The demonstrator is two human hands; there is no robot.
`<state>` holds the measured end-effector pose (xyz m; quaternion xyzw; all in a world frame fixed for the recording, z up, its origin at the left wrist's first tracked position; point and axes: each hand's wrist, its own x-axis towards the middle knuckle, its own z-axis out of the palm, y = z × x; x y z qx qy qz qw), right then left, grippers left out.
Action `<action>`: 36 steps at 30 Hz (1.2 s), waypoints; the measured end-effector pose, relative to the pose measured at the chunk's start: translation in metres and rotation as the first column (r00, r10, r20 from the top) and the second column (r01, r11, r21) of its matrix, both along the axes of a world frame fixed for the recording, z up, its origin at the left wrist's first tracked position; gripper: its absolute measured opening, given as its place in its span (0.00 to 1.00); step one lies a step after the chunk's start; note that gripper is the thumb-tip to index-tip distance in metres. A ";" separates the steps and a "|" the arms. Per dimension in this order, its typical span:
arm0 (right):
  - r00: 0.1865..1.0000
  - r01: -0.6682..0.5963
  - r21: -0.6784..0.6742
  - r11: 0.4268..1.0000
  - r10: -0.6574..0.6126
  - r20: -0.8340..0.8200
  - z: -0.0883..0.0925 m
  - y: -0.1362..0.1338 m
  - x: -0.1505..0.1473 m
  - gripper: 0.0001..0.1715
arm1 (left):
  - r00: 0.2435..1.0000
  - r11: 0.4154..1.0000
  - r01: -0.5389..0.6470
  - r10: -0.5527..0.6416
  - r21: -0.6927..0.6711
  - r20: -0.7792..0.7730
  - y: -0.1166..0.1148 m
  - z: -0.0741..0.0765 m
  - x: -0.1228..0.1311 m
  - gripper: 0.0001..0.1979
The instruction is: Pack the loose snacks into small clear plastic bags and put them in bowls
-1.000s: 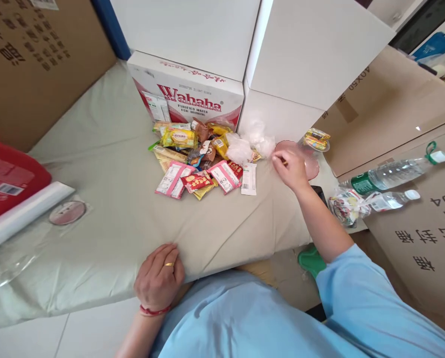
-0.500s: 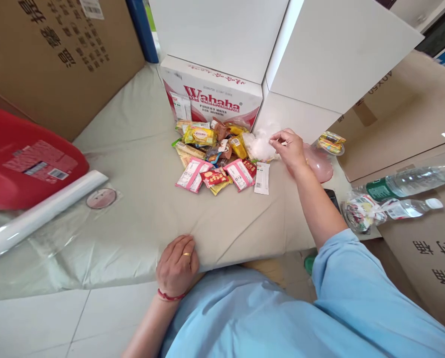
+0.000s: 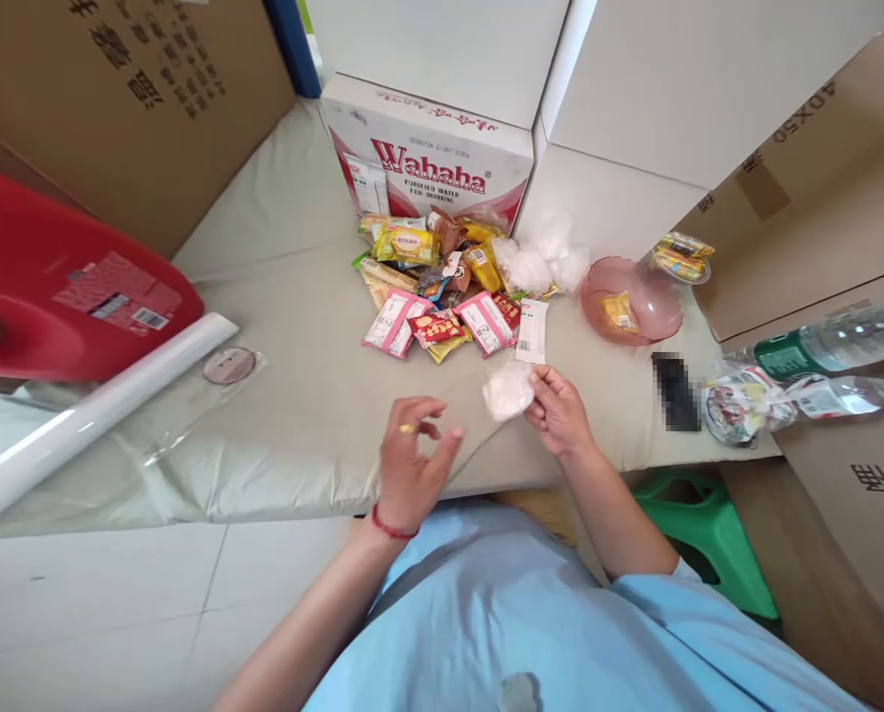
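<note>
My right hand [image 3: 559,410] pinches a small crumpled white plastic bag [image 3: 508,392] by its right side, above the front of the cloth-covered table [image 3: 301,425]. To the left of the bag, my left hand [image 3: 417,455] is raised with thumb and fingers apart, not touching it. Beyond both hands lies a heap of packaged snacks: a yellow packet [image 3: 404,243], a red packet [image 3: 436,327], pink-and-white packets [image 3: 486,323] and a white sachet [image 3: 532,331]. More crumpled white plastic bags [image 3: 535,265] sit at the heap's right end.
A pink glass bowl [image 3: 664,326] holding a yellow packet stands right of the heap, near a phone [image 3: 677,393] and plastic bottles [image 3: 842,341]. Behind the heap is a Wahaha carton [image 3: 427,148]. A red jug [image 3: 78,287] and a white roll [image 3: 108,420] lie left; a green stool [image 3: 716,544] stands below.
My right hand has come back from the white bags toward me, now holding one. My left hand has lifted off the table edge, moved right and opened. The pink bowl now shows fully.
</note>
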<state>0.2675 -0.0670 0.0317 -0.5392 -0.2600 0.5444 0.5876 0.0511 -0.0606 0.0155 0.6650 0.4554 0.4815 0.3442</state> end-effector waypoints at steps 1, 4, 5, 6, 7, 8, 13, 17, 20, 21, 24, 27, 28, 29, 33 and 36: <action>1.000 -0.015 -0.011 1.000 0.015 -0.015 -0.005 -0.005 -0.009 0.25 | 0.999 0.999 0.042 -0.043 -0.030 -0.003 0.005 0.001 0.010 0.17; 0.997 -0.081 -0.013 0.997 0.081 -0.020 -0.012 -0.012 -0.023 0.24 | 0.984 0.952 0.178 -0.167 -0.250 0.064 0.015 -0.009 0.030 0.16; 0.995 -0.098 -0.012 0.995 0.098 -0.015 -0.012 -0.012 -0.023 0.24 | 0.973 0.915 0.224 -0.190 -0.335 0.132 0.017 -0.015 0.034 0.15; 0.995 -0.103 -0.011 0.995 0.103 -0.008 -0.012 -0.012 -0.020 0.24 | 0.958 0.876 0.265 -0.192 -0.403 0.212 0.019 -0.022 0.035 0.15; 0.996 -0.094 -0.008 0.996 0.094 -0.001 -0.013 -0.011 -0.016 0.24 | 0.942 0.846 0.289 -0.169 -0.449 0.288 0.020 -0.028 0.035 0.16; 0.997 -0.074 -0.004 0.997 0.074 0.007 -0.013 -0.011 -0.010 0.24 | 0.928 0.830 0.292 -0.125 -0.475 0.352 0.021 -0.034 0.033 0.17; 0.998 0.049 -0.010 0.999 -0.049 0.047 -0.017 -0.014 0.020 0.24 | 0.843 0.843 0.224 0.084 -0.488 0.532 0.017 -0.039 0.016 0.18; 0.996 -0.050 -0.007 0.999 0.051 0.079 -0.016 -0.017 0.024 0.24 | 0.763 0.815 0.346 0.043 -0.465 0.644 0.009 -0.028 0.015 0.18; 0.915 -0.391 -0.037 0.920 0.392 0.091 -0.015 -0.014 0.018 0.32 | 0.735 0.775 0.374 0.088 -0.509 0.673 0.009 -0.026 0.019 0.19; 0.868 -0.482 -0.051 0.875 0.484 0.108 -0.016 -0.012 0.016 0.31 | 0.749 0.782 0.322 0.135 -0.534 0.649 0.010 -0.027 0.019 0.20; 0.838 -0.498 -0.087 0.863 0.504 0.210 -0.023 -0.006 0.015 0.23 | 0.791 0.789 0.108 0.301 -0.605 0.533 0.018 -0.033 0.014 0.22; 0.843 -0.295 -0.066 0.953 0.292 0.453 -0.027 -0.006 0.016 0.22 | 0.799 0.764 0.034 0.367 -0.645 0.477 0.022 -0.037 0.007 0.24; 0.798 -0.240 -0.022 0.971 0.210 0.564 -0.026 -0.007 0.014 0.21 | 0.800 0.757 0.027 0.376 -0.652 0.469 0.022 -0.038 0.006 0.24; 0.732 -0.222 0.039 0.974 0.141 0.667 -0.024 -0.010 0.011 0.20 | 0.801 0.754 0.016 0.384 -0.657 0.460 0.021 -0.039 0.005 0.24; 0.444 -0.483 0.155 0.862 0.089 0.891 -0.019 -0.019 -0.014 0.20 | 0.816 0.766 0.007 0.367 -0.643 0.447 0.018 -0.041 0.009 0.24; 0.400 -0.540 0.102 0.835 0.149 0.904 -0.026 -0.018 -0.031 0.10 | 0.796 0.783 0.115 0.296 -0.612 0.529 0.016 -0.039 0.010 0.25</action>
